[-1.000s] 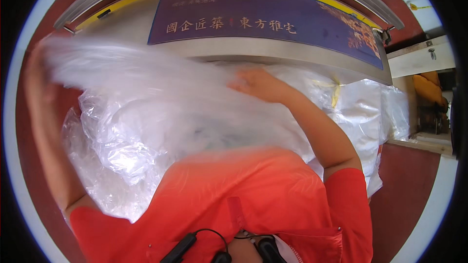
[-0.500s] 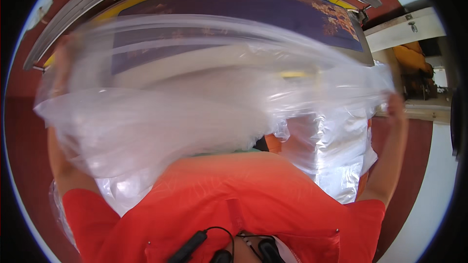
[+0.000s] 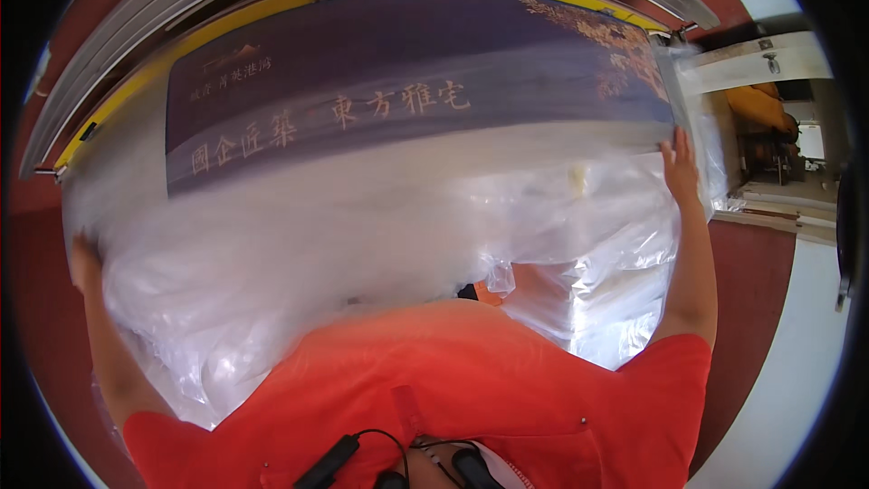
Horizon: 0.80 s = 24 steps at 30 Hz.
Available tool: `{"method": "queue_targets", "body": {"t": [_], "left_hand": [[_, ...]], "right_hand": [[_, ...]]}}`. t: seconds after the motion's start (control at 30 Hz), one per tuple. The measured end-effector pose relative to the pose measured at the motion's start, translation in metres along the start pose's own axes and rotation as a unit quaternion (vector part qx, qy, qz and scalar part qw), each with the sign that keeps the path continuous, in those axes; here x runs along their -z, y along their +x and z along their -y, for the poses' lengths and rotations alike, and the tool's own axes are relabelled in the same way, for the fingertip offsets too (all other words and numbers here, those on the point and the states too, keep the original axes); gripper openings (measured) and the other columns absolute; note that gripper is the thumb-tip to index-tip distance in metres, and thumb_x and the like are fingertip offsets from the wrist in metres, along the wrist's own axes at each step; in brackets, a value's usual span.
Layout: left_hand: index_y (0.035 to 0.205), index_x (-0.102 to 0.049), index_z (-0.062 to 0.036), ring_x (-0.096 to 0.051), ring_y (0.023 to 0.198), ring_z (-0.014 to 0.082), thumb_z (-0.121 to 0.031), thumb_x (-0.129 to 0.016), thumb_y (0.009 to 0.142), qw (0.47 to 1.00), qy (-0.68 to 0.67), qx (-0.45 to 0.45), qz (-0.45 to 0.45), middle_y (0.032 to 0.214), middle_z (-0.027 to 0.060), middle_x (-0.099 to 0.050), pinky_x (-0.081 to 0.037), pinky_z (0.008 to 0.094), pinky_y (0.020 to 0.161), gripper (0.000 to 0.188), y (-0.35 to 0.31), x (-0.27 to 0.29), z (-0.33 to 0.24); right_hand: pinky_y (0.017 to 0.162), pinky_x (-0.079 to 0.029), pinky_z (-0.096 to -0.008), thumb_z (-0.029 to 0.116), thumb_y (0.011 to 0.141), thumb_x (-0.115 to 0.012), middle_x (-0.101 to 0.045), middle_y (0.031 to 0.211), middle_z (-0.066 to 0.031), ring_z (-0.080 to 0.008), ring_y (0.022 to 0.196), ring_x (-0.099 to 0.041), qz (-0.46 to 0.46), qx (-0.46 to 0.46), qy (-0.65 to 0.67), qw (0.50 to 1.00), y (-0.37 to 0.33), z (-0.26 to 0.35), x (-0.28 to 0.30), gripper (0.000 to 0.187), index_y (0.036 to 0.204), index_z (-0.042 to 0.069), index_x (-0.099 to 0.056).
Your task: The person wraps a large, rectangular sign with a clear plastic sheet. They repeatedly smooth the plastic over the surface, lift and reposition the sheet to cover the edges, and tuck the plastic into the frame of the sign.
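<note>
A thin, see-through plastic sheet (image 3: 389, 235) spreads across the near part of the work surface, blurred in its middle and crinkled at the right. Beyond it lies a dark purple printed panel (image 3: 407, 45) with pale characters and a golden tree at its right end. My right hand (image 3: 681, 167) rests at the right edge of the sheet, its fingers stretched out and apart. Out at the far left, my left hand (image 3: 86, 263) touches the sheet's left edge. Motion smears its fingers, so their grip is unclear.
A yellow strip (image 3: 272, 14) runs along the table's far edge, with metal rails (image 3: 118, 45) behind it. More shiny plastic (image 3: 615, 308) hangs at the near right. To the right stands a whitish cabinet-like frame (image 3: 751, 63) with a latch, near reddish floor (image 3: 751, 281).
The raised, billowing plastic has come down toward me, uncovering most of the purple panel. My left hand has dropped nearer and lower; my right hand has moved inward and slightly farther away, fingers now stretched.
</note>
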<state>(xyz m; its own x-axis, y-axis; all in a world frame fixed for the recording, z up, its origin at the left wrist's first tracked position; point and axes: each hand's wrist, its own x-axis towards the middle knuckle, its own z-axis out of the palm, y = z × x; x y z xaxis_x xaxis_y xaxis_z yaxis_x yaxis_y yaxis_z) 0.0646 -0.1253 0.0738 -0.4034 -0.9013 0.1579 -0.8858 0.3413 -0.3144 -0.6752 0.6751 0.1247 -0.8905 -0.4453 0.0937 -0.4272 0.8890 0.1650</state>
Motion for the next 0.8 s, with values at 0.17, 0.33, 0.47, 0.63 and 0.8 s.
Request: {"method": "queue_targets", "body": {"t": [0.17,0.33,0.47,0.63,0.8], "left_hand": [[0.104,-0.05,-0.0042,-0.05,0.094,0.0261,-0.038,-0.033,0.084,0.977,-0.163,0.118,-0.075,0.101,0.0123,-0.053,-0.039,0.0339,0.079,0.043,-0.006,-0.024,0.048],[0.096,-0.053,-0.007,-0.052,0.086,0.0311,-0.041,-0.034,0.083,0.991,-0.053,0.111,-0.047,0.094,0.0147,-0.055,-0.042,0.0369,0.069,0.041,0.046,-0.041,0.019],[0.097,-0.052,-0.0083,-0.052,0.086,0.0326,-0.041,-0.034,0.083,0.986,-0.103,0.106,-0.07,0.094,0.0147,-0.055,-0.041,0.0388,0.069,0.04,0.064,-0.032,-0.018],[0.099,-0.051,-0.0086,-0.05,0.091,0.0333,-0.05,-0.039,0.076,0.979,-0.146,0.131,-0.053,0.096,0.0162,-0.055,-0.04,0.0413,0.075,0.049,0.06,0.022,-0.093],[0.091,-0.056,-0.0113,-0.051,0.088,0.0347,-0.047,-0.038,0.075,0.956,-0.189,0.22,-0.053,0.091,0.0158,-0.056,-0.04,0.0403,0.074,0.043,0.026,0.066,-0.094]], "right_hand": [[0.095,-0.018,-0.0463,0.045,0.082,-0.032,-0.027,0.129,-0.0101,-0.0288,0.12,-0.021,-0.058,0.059,0.05,0.995,0.025,0.033,-0.001,0.051,0.126,0.02,-0.026],[0.097,-0.016,-0.0426,0.044,0.083,-0.033,-0.032,0.126,-0.0105,-0.0302,0.118,-0.026,0.156,-0.19,-0.166,0.955,0.074,0.08,0.056,0.05,0.126,0.019,-0.028],[0.097,-0.017,-0.0394,0.037,0.083,-0.038,-0.033,0.126,-0.0111,-0.0303,0.119,-0.025,-0.032,0.133,-0.004,0.991,0.075,0.135,0.037,0.048,0.126,0.017,-0.028],[0.094,-0.026,-0.0335,0.024,0.083,-0.041,-0.038,0.121,-0.0133,-0.0287,0.115,-0.032,-0.075,0.259,-0.064,0.961,0.125,0.05,-0.015,0.038,0.117,0.008,-0.039],[0.083,-0.037,-0.0304,0.024,0.084,-0.043,-0.049,0.105,-0.0135,-0.0247,0.096,-0.049,-0.097,0.238,0.155,0.954,0.079,0.272,0.092,0.031,0.109,0.006,-0.045]]}}
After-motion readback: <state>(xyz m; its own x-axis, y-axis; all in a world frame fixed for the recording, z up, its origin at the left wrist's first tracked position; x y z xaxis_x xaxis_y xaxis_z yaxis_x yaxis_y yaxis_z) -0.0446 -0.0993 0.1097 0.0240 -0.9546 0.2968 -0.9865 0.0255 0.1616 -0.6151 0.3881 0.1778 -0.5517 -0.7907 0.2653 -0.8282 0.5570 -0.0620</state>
